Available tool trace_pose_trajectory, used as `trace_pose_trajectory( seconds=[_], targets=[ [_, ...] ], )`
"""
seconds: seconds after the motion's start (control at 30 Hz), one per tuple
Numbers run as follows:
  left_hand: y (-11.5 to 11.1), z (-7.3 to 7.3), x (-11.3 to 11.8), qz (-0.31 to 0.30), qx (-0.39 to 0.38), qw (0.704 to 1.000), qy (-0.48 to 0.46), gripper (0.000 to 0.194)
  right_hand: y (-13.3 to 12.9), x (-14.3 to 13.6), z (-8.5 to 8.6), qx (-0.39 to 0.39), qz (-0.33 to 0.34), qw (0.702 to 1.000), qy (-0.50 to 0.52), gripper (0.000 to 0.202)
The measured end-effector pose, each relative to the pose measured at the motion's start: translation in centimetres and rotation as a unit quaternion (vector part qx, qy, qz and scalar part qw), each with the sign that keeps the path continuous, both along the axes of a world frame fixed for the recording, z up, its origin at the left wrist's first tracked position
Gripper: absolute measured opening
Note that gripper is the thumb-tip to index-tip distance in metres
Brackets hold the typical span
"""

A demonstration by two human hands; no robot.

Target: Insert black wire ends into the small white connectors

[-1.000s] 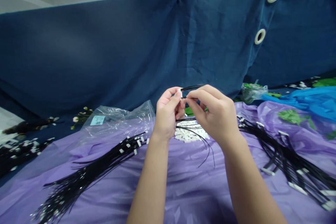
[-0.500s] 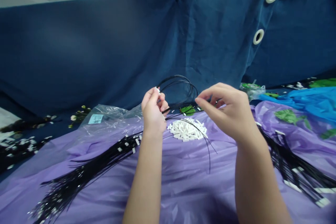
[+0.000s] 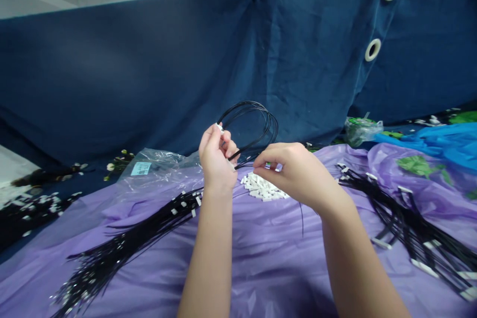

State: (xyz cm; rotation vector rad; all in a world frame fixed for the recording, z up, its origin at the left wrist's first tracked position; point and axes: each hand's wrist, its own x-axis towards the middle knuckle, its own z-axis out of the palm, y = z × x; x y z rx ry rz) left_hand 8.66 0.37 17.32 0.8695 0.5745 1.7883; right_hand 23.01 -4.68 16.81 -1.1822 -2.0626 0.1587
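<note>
My left hand (image 3: pixel 216 156) is closed around a bunch of thin black cables (image 3: pixel 269 115) that rises in a loop above and to its right. A small white connector (image 3: pixel 219 127) shows at its thumb tip. My right hand (image 3: pixel 288 171) is pinched, its fingertips against the cable tails (image 3: pixel 244 163) coming out of the left fist. One thin tail hangs down below the right wrist. Behind and below the right hand lies a heap of small white connectors (image 3: pixel 261 189), partly covered by that hand.
Purple sheeting (image 3: pixel 272 263) covers the work surface. Black cable bundles with white ends lie at left (image 3: pixel 130 238) and right (image 3: pixel 402 218). A clear plastic bag (image 3: pixel 167 161) with a label is behind the left bundle. Blue plastic (image 3: pixel 443 141) is far right; a blue curtain (image 3: pixel 149 69) hangs behind.
My right hand has moved left and down, from the loop's right side to the tails beside my left hand. The left hand keeps its hold; the view has shifted slightly.
</note>
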Motion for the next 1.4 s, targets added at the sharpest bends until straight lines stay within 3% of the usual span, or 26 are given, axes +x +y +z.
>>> trace_pose_trajectory(
  seconds=[0.27, 0.47, 0.6, 0.67, 0.77, 0.93, 1.07, 1.3, 1.4],
  targets=[
    [0.0, 0.0, -0.2, -0.007, -0.005, 1.000, 0.002, 0.011, 0.1, -0.6, -0.3, 0.005, -0.029, 0.999, -0.037, 0.015],
    [0.0, -0.2, 0.2, 0.025, 0.008, 0.999, 0.024, 0.015, -0.1, -1.1, -0.3, 0.024, -0.034, 0.999, -0.024, 0.012],
    [0.2, -0.3, 0.5, 0.051, 0.015, 0.998, 0.037, 0.014, -0.2, -0.8, -0.2, -0.039, 0.046, 0.995, 0.074, 0.007],
    [0.3, -0.4, 0.5, 0.060, 0.016, 0.997, 0.038, 0.015, -0.1, -0.2, 0.0, -0.108, 0.128, 0.976, 0.139, 0.008],
    [0.5, -0.5, 0.3, 0.069, 0.013, 0.997, 0.040, 0.020, 0.3, 1.4, 0.1, -0.211, 0.237, 0.923, 0.219, 0.016],
    [0.7, -0.6, -0.1, 0.069, 0.008, 0.997, 0.040, 0.022, 1.4, 3.1, -0.7, -0.263, 0.319, 0.839, 0.355, 0.018],
    [0.7, -0.6, 0.0, 0.060, 0.007, 0.997, 0.045, 0.020, 2.4, 3.1, -1.4, -0.216, 0.297, 0.819, 0.441, 0.021],
    [0.6, -0.7, 0.2, 0.036, 0.016, 0.998, 0.056, 0.018, 3.2, 1.8, -0.9, -0.057, 0.157, 0.818, 0.550, 0.025],
    [0.5, -0.8, 0.4, 0.020, 0.024, 0.997, 0.064, 0.020, 3.6, 1.3, -0.7, 0.006, 0.120, 0.785, 0.608, 0.031]
  ],
)
